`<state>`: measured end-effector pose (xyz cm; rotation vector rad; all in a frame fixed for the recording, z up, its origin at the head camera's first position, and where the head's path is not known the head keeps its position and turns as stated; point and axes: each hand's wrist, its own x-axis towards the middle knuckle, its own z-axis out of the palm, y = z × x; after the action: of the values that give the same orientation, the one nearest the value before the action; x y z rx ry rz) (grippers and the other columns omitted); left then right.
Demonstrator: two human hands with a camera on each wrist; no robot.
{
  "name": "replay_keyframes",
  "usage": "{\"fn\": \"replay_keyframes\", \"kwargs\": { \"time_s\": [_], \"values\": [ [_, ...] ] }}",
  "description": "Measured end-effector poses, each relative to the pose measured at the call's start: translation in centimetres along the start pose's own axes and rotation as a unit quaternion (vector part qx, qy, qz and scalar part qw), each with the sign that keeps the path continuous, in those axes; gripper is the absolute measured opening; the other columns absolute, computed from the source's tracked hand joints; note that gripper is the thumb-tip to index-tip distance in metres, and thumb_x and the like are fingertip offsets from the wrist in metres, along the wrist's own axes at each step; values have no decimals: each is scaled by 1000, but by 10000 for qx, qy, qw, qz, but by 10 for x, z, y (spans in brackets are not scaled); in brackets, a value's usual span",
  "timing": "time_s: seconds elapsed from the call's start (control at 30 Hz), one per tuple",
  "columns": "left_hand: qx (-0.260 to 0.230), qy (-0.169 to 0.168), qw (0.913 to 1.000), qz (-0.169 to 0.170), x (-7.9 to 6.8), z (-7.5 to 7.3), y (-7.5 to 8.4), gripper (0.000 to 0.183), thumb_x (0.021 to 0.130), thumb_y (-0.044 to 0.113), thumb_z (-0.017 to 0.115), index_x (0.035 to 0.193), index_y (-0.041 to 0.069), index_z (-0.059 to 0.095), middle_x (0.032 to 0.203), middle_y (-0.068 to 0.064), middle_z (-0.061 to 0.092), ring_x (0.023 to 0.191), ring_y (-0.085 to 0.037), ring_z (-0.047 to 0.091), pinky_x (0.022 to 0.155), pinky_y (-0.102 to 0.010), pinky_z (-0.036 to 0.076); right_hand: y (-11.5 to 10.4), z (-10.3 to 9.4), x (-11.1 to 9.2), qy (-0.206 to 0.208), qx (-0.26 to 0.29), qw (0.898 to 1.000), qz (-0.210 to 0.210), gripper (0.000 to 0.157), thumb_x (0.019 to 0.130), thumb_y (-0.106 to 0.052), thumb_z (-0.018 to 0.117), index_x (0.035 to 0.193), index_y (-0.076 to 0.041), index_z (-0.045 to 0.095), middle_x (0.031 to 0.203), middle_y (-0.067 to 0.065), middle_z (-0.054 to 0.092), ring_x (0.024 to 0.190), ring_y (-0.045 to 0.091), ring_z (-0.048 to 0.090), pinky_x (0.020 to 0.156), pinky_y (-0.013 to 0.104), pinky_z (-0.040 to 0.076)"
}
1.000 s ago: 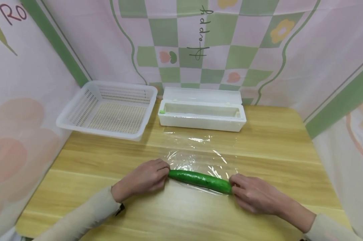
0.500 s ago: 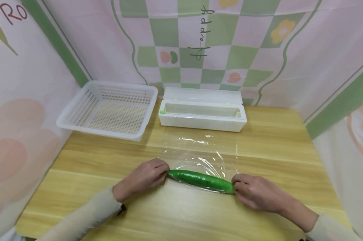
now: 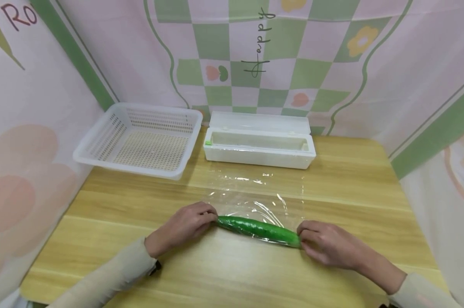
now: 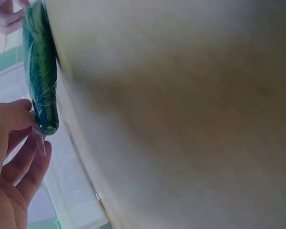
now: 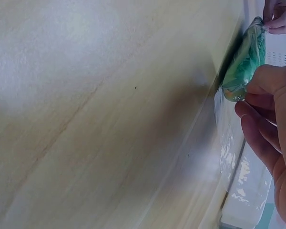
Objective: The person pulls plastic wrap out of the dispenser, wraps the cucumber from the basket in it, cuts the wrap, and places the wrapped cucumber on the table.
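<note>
A long green cucumber lies slightly slanted near the middle of the table. Clear cling film clings round it, wrinkled and shiny in the left wrist view, and a flat sheet of it spreads toward the back. At the cucumber's left end, my left hand pinches a twist of film between thumb and fingers. My right hand holds the opposite end; in the right wrist view its thumb and forefinger pinch right beside the cucumber's tip, with loose film hanging below.
Behind the film stands a white dispenser box with its lid raised and a green tab on its left. A white perforated basket sits at the back left. Patterned cloth hangs behind the table.
The cucumber has rolled slightly, and film now shows over its front side. Glints on the sheet have shifted and straightened. Both hands keep to the ends, the right one a touch further right.
</note>
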<state>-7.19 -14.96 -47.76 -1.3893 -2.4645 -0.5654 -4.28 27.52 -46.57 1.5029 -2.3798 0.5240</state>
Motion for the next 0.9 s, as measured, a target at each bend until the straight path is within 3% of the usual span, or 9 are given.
{"fn": "replay_keyframes", "kwargs": {
  "time_s": [0.17, 0.33, 0.53, 0.67, 0.9],
  "values": [
    [115, -21, 9999, -66, 1, -1, 0, 21, 89, 5, 83, 110, 9, 81, 112, -3, 77, 104, -16, 74, 93, -27, 63, 0, -1, -3, -132, 335, 9984, 438, 17, 79, -5, 81, 92, -14, 76, 100, -3, 75, 83, 6, 71, 78, 6, 56],
    [270, -35, 9996, -124, 3, 0, 0, 24, 89, 7, 82, 113, 5, 79, 114, -5, 77, 107, -18, 74, 95, -30, 63, 0, -2, -3, -173, 555, 9955, 751, 29, 73, 3, 84, 91, -17, 74, 97, -4, 76, 82, 5, 71, 77, 5, 55],
    [346, -117, 9990, -260, 5, 1, 2, 34, 88, 19, 85, 116, 2, 76, 122, -10, 73, 114, -22, 72, 100, -32, 62, 3, -2, -1, -161, 996, 9897, 1021, 30, 76, 5, 82, 91, -18, 71, 92, -8, 74, 80, -3, 65, 71, 4, 54],
    [470, -263, 9979, -358, 6, 0, 2, 37, 89, 21, 85, 118, 1, 74, 128, -12, 70, 118, -24, 71, 104, -33, 60, 5, -5, -1, -267, 1267, 9829, 1307, 30, 79, 5, 81, 90, -20, 69, 90, -9, 73, 79, -7, 63, 68, 8, 56],
    [868, -377, 9949, -353, 12, 2, -1, 31, 92, 18, 83, 117, 2, 74, 121, -11, 74, 115, -24, 72, 104, -35, 60, 11, -8, -1, -592, 1671, 9634, 2011, 28, 83, 3, 80, 89, -24, 71, 89, -14, 73, 78, -8, 62, 66, 18, 60]
  ]
}}
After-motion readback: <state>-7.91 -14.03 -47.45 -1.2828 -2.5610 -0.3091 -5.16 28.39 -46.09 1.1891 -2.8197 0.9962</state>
